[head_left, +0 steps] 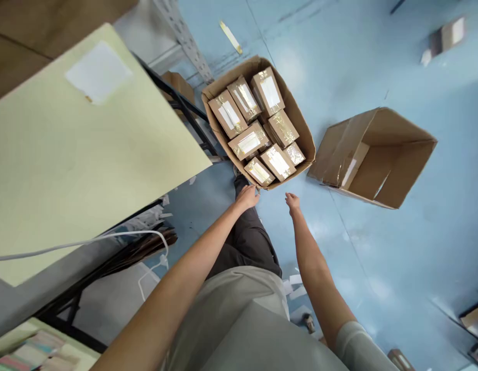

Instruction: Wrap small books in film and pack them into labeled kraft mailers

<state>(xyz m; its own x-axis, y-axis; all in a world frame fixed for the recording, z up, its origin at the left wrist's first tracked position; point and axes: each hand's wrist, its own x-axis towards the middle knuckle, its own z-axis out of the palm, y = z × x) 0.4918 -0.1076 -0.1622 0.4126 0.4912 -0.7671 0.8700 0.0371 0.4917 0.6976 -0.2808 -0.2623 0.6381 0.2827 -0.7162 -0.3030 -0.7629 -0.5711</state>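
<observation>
A large open cardboard box (307,135) stands on the floor in front of me. Inside it are several small taped brown cartons (278,162) with white labels. My left hand (248,197) is at the box's near edge, its fingers curled; whether they grip the edge or something small is hidden. To the right, my right hand (292,201) is just short of the box's near right side, apart from it. Its fingers are curled in and nothing shows in them.
An empty cardboard box (339,149) lies on its side on the blue floor to the right. On the left is a pale yellow tabletop (107,154) with a white sheet (99,72) and a white cable (119,234). Paper scraps (296,286) lie near my feet.
</observation>
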